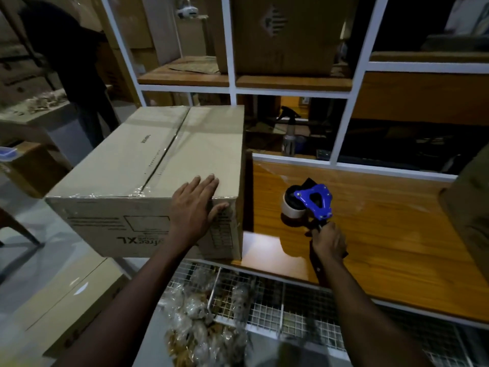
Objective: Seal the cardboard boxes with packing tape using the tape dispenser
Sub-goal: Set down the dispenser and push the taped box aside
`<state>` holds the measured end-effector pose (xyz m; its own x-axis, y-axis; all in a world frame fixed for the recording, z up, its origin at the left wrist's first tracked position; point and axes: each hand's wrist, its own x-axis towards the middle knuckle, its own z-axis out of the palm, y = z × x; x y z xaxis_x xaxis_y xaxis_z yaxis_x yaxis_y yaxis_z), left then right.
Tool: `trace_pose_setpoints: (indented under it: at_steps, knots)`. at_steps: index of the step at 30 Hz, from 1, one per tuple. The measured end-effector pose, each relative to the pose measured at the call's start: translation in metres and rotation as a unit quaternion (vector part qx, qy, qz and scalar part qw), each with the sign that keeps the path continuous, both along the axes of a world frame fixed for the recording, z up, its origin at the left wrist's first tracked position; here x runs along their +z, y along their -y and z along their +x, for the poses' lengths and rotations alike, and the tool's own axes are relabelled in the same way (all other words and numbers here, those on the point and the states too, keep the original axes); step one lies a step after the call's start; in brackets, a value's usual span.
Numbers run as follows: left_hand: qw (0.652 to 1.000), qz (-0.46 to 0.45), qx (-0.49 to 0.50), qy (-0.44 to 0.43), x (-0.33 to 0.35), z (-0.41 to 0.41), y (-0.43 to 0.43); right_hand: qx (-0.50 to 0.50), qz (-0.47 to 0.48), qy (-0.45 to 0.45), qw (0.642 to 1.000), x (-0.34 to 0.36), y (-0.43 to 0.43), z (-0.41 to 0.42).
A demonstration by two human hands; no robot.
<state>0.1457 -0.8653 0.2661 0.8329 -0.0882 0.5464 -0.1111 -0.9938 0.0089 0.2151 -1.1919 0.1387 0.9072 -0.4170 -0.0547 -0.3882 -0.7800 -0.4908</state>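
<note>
One big cardboard box (137, 168) sits on the left. The left hand (193, 207) lies flat and open on its near corner. The right hand (329, 242) grips one blue tape dispenser (312, 202) over the wooden table (397, 247).

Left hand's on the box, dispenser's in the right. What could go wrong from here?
1. The box seems to sit left of the table, its support hidden; the left hand pressing its near corner could tip it.
2. The right hand holds the dispenser; swung over that corner, its cutter could catch the left fingers.
3. Dim light makes the clear tape on the seam hard to check.
</note>
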Motion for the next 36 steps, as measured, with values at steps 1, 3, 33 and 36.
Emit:
trace_pose_setpoints:
  at_steps: [1, 3, 33, 36]
  knots:
    - [1.0, -0.002, 0.002, 0.002, 0.0, 0.0, 0.0, 0.003, -0.013, -0.007, 1.0, -0.005, 0.002, -0.003]
    - [1.0, -0.001, 0.008, 0.002, -0.001, 0.0, 0.001, 0.011, -0.043, -0.024, 0.999, -0.012, 0.003, -0.008]
    - [0.995, 0.032, -0.077, -0.05, 0.017, -0.017, -0.141, 0.378, -0.081, 0.252, 0.887, 0.178, -0.318, -0.071]
    - [0.996, 0.033, -0.067, -0.046, 0.016, -0.023, -0.201, 0.384, -0.169, 0.235, 0.877, 0.156, -0.331, -0.068]
